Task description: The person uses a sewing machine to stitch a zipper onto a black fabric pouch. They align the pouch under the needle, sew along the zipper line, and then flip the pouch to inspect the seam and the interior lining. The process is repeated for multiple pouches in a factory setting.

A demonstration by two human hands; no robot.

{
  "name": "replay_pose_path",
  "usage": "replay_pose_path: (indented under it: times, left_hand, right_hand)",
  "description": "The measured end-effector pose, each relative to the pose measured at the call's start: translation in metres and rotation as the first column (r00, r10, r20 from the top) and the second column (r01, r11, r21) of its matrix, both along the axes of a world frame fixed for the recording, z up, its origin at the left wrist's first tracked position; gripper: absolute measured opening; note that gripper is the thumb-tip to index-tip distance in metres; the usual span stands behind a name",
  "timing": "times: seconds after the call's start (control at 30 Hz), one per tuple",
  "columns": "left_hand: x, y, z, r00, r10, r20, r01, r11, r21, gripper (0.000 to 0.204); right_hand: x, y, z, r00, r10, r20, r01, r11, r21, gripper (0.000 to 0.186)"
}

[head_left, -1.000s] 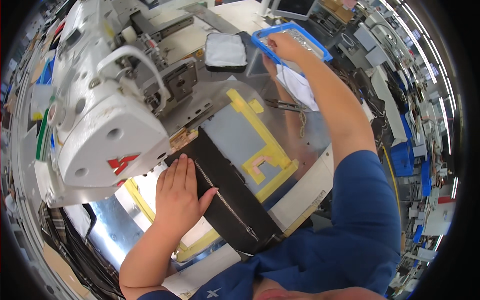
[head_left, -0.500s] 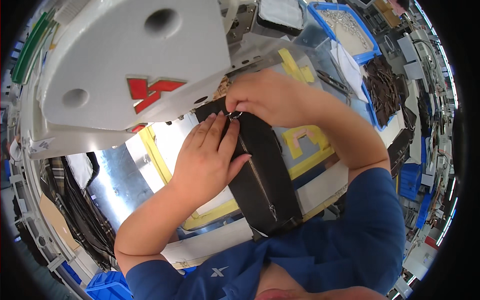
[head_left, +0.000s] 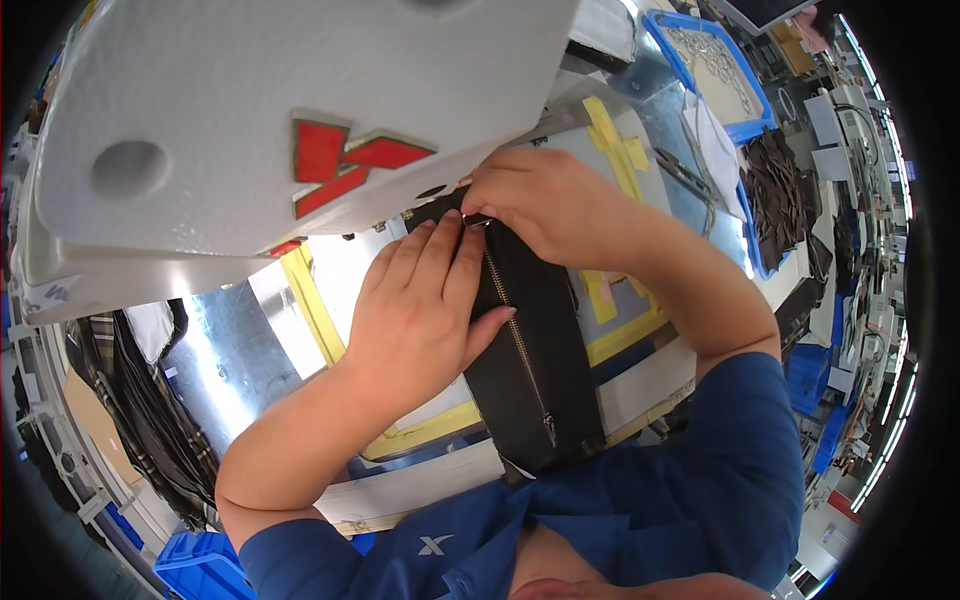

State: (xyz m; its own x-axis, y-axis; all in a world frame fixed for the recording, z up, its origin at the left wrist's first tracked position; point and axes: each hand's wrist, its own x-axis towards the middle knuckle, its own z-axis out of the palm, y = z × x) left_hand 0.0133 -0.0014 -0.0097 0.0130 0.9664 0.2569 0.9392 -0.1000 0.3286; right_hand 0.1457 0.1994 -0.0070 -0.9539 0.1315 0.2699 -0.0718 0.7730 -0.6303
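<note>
A black fabric panel (head_left: 560,340) with a metal zipper (head_left: 517,335) lies lengthwise in front of me, its far end under the white sewing machine head (head_left: 240,120). My left hand (head_left: 415,300) rests on the panel's left side, fingers stretched flat beside the zipper and thumb on its teeth. At the zipper's far end my right hand (head_left: 530,205) is closed in a pinch at a small shiny metal ring (head_left: 478,220). Fingertips partly cover that ring. The zipper's slider (head_left: 549,425) sits at the near end, close to my body.
Yellow tape strips (head_left: 312,305) mark the work plate. Tweezers-like metal tools (head_left: 685,175) lie at the right. Beyond are a blue tray (head_left: 745,128) of metal rings and a pile of dark brown pieces (head_left: 775,190). Dark and plaid fabric (head_left: 140,400) hangs at the left.
The machine head looks larger and reaches farther right in the view. Both hands stay at the panel's far end, the right still pinching at the ring.
</note>
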Motion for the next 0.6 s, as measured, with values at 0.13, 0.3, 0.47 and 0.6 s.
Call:
replay_pose_path:
  times: [0.13, 0.3, 0.47, 0.6]
  left_hand:
    - [0.002, -0.002, 0.001, 0.999, 0.032, 0.001, -0.032, 0.999, -0.043, 0.075]
    - [0.005, -0.004, -0.001, 0.999, 0.031, -0.016, -0.032, 0.998, -0.046, 0.078]
    - [0.004, -0.003, -0.002, 0.997, 0.006, -0.079, -0.009, 0.999, -0.04, 0.081]
    - [0.002, -0.001, -0.002, 0.994, 0.009, -0.11, -0.013, 0.999, -0.038, 0.083]
  right_hand:
    - [0.001, 0.002, -0.001, 0.996, 0.05, -0.075, -0.044, 0.996, 0.082, 0.012]
    - [0.006, 0.002, -0.003, 1.0, 0.028, -0.003, -0.026, 0.961, 0.277, 0.013]
    - [-0.004, -0.001, -0.002, 0.999, -0.028, 0.026, 0.016, 0.922, 0.386, 0.021]
    - [-0.012, -0.003, 0.002, 0.984, -0.1, 0.149, 0.044, 0.938, 0.343, 0.026]
